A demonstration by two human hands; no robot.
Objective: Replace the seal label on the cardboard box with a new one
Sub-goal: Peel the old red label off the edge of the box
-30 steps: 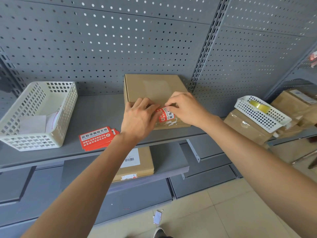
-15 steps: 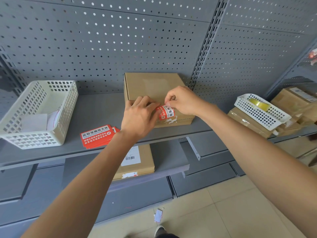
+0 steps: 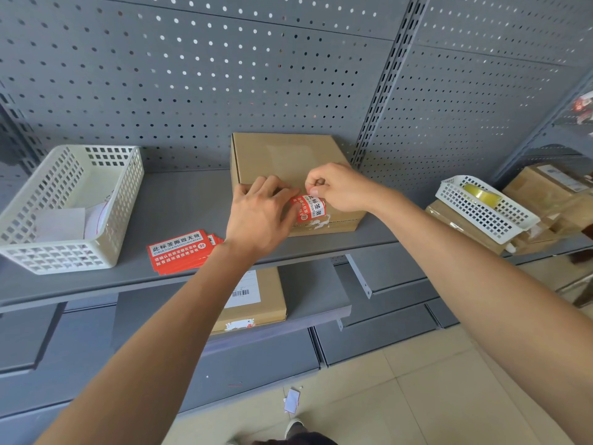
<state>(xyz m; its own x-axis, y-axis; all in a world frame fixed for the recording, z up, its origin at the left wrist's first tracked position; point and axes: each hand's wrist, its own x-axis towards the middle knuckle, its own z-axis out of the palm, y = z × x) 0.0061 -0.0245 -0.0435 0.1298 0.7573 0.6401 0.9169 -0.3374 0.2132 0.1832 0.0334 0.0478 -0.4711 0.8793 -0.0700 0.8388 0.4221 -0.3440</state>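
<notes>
A flat cardboard box (image 3: 282, 159) lies on the grey shelf (image 3: 179, 200) against the pegboard. A red seal label (image 3: 309, 208) with white lettering sits over the box's front top edge, above white torn label scraps on the front face. My right hand (image 3: 340, 187) pinches the label's upper edge between thumb and forefinger. My left hand (image 3: 261, 216) rests on the box's front left part, its fingertips touching the label's left side. A small stack of spare red labels (image 3: 179, 250) lies on the shelf left of my left wrist.
A white plastic basket (image 3: 69, 207) with paper scraps stands at the shelf's left. At the right, another white basket (image 3: 484, 207) holding a tape roll sits on cardboard boxes. A second labelled box (image 3: 256, 300) lies on the lower shelf. A paper scrap (image 3: 291, 400) lies on the floor.
My right hand has moved up and back along the box top with the label's upper edge. The left hand has stayed at the label's left side.
</notes>
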